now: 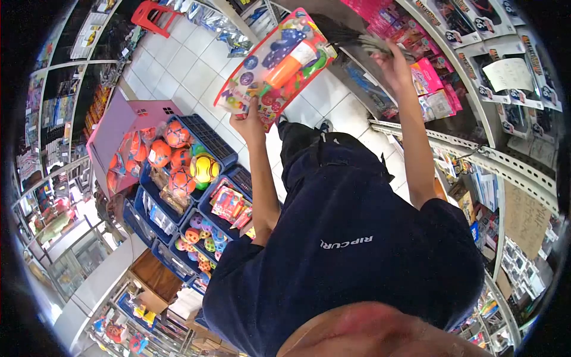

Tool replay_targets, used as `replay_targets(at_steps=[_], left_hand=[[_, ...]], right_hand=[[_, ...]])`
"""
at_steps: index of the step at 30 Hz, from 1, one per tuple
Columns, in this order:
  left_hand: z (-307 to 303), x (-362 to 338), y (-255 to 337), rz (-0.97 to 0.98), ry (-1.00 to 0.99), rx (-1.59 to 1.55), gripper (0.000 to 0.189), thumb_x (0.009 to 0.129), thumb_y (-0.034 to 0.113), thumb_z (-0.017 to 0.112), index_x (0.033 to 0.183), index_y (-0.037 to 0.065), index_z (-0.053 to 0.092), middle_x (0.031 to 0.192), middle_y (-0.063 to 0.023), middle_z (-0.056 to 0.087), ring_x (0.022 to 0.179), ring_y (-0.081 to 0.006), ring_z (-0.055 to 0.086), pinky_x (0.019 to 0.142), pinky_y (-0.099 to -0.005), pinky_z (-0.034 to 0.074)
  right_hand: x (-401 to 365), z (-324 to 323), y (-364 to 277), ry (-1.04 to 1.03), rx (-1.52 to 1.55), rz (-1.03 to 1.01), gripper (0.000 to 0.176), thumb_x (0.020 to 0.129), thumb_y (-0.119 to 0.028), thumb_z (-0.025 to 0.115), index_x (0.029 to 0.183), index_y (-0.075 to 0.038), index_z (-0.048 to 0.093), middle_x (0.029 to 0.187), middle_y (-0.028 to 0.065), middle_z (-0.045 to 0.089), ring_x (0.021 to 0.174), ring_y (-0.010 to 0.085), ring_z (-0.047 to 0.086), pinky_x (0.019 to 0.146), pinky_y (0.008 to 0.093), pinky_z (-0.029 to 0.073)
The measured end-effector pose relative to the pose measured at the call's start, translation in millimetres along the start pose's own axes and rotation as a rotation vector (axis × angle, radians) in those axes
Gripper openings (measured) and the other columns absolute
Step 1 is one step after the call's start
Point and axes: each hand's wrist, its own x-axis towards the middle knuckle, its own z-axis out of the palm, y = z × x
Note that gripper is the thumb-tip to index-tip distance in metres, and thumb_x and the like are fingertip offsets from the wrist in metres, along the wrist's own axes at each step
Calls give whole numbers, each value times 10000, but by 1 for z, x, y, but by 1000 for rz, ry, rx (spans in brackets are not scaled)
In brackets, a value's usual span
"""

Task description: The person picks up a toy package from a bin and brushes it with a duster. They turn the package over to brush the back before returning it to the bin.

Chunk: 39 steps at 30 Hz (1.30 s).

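Note:
My left hand (250, 124) pinches the lower edge of a carded toy pack (241, 83), thumb on its front. The pack is tilted, with a pink-red border, and shows an orange and white piece, a dark blue piece with pale spots, a green piece and small round pieces. My right hand (394, 66) is raised at the right-hand shelf, its fingers closed around a feather duster (372, 43). Dark, blurred feathers stretch left from that hand to the pack's upper right corner.
Blue crates (223, 146) at left hold wrapped orange balls (178, 134), a yellow ball (205, 168) and small coloured balls. Beside them stands a pink toy house (113, 128). A red stool (153, 18) is on the tiled floor (196, 80). Perforated metal shelving (511, 172) with packaged goods lines the right.

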Motion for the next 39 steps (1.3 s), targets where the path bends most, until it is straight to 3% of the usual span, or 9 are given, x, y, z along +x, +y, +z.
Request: replay_targets(at_steps=[14, 18, 20, 24, 26, 28, 31, 36, 39], left_hand=[[-4, 16, 2, 28, -83, 70, 179, 737, -12, 645, 899, -63, 589, 842, -83, 626, 702, -112, 579, 619, -226, 448], [2, 17, -1, 34, -33, 45, 126, 743, -16, 631, 852, -70, 601, 790, -72, 630, 660, -91, 565, 606, -219, 436], [-1, 18, 1, 29, -59, 63, 176, 730, -15, 651, 889, -63, 594, 838, -81, 628, 707, -110, 577, 627, -225, 444], [-3, 22, -11, -34, 17, -35, 206, 723, -16, 659, 912, -55, 586, 859, -85, 623, 721, -125, 581, 644, -242, 454], [-5, 26, -14, -62, 16, -43, 222, 725, -26, 651, 931, -56, 576, 883, -91, 620, 740, -134, 586, 659, -249, 459], [-3, 29, -20, -101, 23, -65, 238, 726, -36, 642, 951, -56, 567, 908, -97, 617, 758, -143, 590, 674, -255, 465], [14, 41, -26, -81, 85, -246, 192, 743, -52, 608, 926, -65, 555, 888, -107, 620, 744, -143, 592, 650, -254, 461], [41, 66, -31, -128, 123, -303, 197, 748, -67, 585, 940, -52, 545, 878, -97, 614, 728, -141, 586, 648, -261, 462], [45, 83, -40, -135, 17, -241, 211, 761, -60, 580, 968, -57, 536, 897, -104, 609, 752, -150, 592, 642, -262, 468]], right_hand=[[8, -20, 3, 3, -207, 30, 264, 858, -167, 516, 1050, 12, 483, 877, 111, 568, 667, 183, 558, 579, 255, 477], [9, 2, -15, -151, 312, 87, 219, 856, -188, 514, 959, 4, 526, 809, 88, 580, 693, 130, 531, 614, 240, 435], [-1, 20, -14, -6, -543, 27, 220, 842, -176, 530, 967, 5, 531, 781, 76, 572, 688, 129, 532, 595, 243, 439], [25, -2, -7, -156, 385, 125, 276, 808, -217, 571, 966, 9, 543, 807, 103, 592, 655, 151, 564, 587, 250, 467], [17, 1, 4, 15, -445, 23, 330, 805, -210, 585, 1035, 18, 519, 850, 96, 585, 740, 141, 563, 606, 251, 481], [4, 24, 15, 181, -558, -304, 248, 812, -187, 585, 965, 8, 568, 793, 47, 590, 682, 117, 552, 573, 229, 459], [-26, 46, 37, -172, -650, -264, 184, 810, -182, 593, 889, -17, 613, 771, 13, 592, 661, 96, 538, 563, 225, 447], [-58, 97, 44, 97, -495, -187, 194, 801, -212, 605, 887, -41, 638, 832, 19, 613, 731, 86, 543, 632, 228, 445], [-69, 99, 57, -249, -830, -121, 255, 819, -252, 576, 893, -15, 630, 818, 36, 607, 717, 100, 550, 631, 224, 437]])
